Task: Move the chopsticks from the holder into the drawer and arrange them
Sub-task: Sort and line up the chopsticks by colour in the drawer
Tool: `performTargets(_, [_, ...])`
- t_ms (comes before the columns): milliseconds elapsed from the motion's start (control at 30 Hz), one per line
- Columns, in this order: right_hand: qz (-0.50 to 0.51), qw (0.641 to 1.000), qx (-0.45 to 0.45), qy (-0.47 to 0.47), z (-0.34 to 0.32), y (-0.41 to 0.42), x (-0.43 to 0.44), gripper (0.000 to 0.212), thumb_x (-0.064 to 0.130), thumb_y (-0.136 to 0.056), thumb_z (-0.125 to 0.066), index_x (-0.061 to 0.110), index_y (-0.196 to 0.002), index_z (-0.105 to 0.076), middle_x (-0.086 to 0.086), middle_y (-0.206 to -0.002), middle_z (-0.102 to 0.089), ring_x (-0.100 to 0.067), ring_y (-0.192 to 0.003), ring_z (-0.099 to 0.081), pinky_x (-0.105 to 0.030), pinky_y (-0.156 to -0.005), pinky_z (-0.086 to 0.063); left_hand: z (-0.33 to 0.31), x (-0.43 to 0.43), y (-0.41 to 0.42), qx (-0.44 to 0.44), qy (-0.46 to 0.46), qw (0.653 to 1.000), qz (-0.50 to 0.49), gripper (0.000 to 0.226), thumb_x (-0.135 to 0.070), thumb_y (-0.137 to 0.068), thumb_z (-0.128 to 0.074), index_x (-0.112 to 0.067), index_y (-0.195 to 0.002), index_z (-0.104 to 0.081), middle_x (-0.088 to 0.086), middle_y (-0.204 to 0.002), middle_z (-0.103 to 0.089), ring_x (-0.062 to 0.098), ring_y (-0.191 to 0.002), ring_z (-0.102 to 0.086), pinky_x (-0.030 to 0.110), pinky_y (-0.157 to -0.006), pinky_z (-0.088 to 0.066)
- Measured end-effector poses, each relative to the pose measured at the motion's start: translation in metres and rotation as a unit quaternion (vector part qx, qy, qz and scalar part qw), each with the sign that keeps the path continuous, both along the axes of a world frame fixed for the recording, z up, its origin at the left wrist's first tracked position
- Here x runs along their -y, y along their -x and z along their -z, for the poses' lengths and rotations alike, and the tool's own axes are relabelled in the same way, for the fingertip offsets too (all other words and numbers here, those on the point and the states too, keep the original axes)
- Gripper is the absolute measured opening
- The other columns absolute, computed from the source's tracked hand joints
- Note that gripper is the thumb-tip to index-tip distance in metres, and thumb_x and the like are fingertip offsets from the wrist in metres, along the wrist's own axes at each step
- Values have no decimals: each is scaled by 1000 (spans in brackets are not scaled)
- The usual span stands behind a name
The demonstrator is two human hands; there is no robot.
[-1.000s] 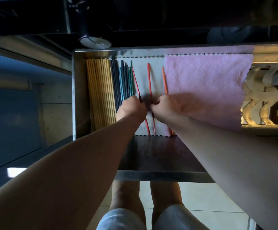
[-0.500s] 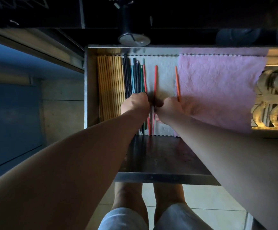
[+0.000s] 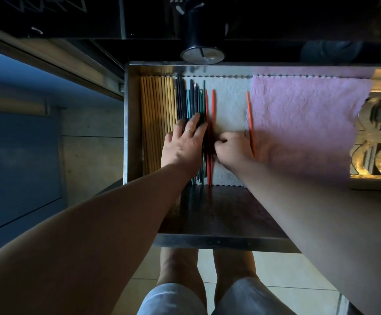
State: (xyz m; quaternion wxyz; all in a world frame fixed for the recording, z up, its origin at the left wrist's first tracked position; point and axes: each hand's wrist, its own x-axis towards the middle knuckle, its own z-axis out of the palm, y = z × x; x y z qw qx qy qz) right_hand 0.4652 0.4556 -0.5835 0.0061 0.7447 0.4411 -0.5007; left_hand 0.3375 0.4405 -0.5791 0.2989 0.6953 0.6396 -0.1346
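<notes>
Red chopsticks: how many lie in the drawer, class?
3 red chopsticks. Two lie together beside the dark chopsticks; one apart at the pink cloth's edge. Left hand, right hand may hide more.

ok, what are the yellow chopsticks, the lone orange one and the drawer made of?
Yellow chopsticks: likely bamboo, matte tan.
Lone orange chopstick: probably plastic, uniform saturated colour.
Drawer: metal, seemingly stainless steel; grey wall with dull reflections.

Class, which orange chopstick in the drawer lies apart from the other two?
The orange chopstick beside the pink cloth; the other two lie together next to the green chopsticks.
</notes>
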Motion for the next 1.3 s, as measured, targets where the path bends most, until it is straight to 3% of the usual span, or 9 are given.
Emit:
performTargets(167, [-15, 1000, -2, -17, -5, -1, -1, 21, 9, -86, -47, 12, -74, -65, -6, -73, -63, -24, -74, -60, -24, -61, -43, 4, 8, -1, -13, 42, 998, 48, 91, -7, -91, -52, -37, -154, 8, -15, -160, 24, 25, -150, 12, 50, -120, -11])
performTargets(233, [-15, 999, 30, -35, -5, -6, -2, 22, 10, -87, -49, 10, -87, -71, -9, -89, -70, -27, -88, -64, -26, -70, -46, 4, 8, -3, -21, 57, 997, 56, 94, -5, -91, -52, -40, -153, 10, -15, -158, 28, 26, -149, 16, 54, -120, -11])
performTargets(400, [27, 979, 159, -124, 1, -35, -9, 18, 14, -85, -56, 13, -102, -63, -13, -106, -66, -35, -100, -61, -35, -80, -46, -3, 5, -7, -31, 83, 993, 75, 99, 5, -86, -49, -46, -152, 4, -16, -156, 33, 31, -148, 21, 64, -115, -11])
performTargets(567, [-37, 964, 256, -64, 2, -57, -9, 35, 25, -87, -59, 10, -119, -54, -16, -119, -57, -39, -116, -50, -43, -92, -41, -3, 5, -7, -25, 82, 993, 78, 94, 10, -86, -43, -38, -155, 0, -23, -151, 38, 32, -147, 23, 67, -112, -11])
performTargets(733, [-23, 980, 192, -34, 13, -60, -10, 28, 20, -87, -61, 5, -111, -59, -19, -112, -64, -37, -104, -60, -41, -84, -50, -2, 6, -6, -23, 91, 992, 86, 95, 12, -85, -38, -35, -155, 7, -25, -153, 33, 32, -146, 25, 66, -112, -7])
performTargets(900, [1, 982, 164, -97, 6, -54, -11, 19, 13, -86, -57, 3, -101, -63, -19, -103, -67, -34, -98, -61, -33, -77, -45, 2, 9, -1, -20, 76, 993, 86, 92, 6, -88, -42, -33, -155, 7, -23, -156, 29, 30, -147, 22, 61, -116, -7])
performTargets(1033, [-9, 986, 101, -134, 5, -31, -9, 17, 11, -85, -59, 5, -98, -67, -17, -102, -70, -34, -98, -63, -34, -81, -48, 1, 11, 1, -18, 77, 993, 83, 91, -1, -90, -45, -33, -155, 9, -20, -157, 30, 27, -148, 20, 58, -117, -9])
performTargets(1133, [-28, 988, 109, -108, 8, -14, -13, 17, 16, -89, -58, 8, -99, -69, -13, -103, -70, -32, -98, -64, -32, -81, -48, 0, 10, 5, -19, 81, 993, 85, 91, -3, -90, -46, -33, -155, 10, -18, -157, 30, 24, -149, 19, 56, -119, -11])
performTargets(1300, [-59, 991, 102, -58, 12, 4, -18, 21, 20, -89, -59, 8, -73, -67, -10, -77, -68, -29, -76, -65, -25, -62, -40, 0, 9, 11, -11, 83, 992, 93, 86, -6, -92, -44, -35, -155, 8, -19, -158, 28, 21, -150, 17, 54, -120, -11])
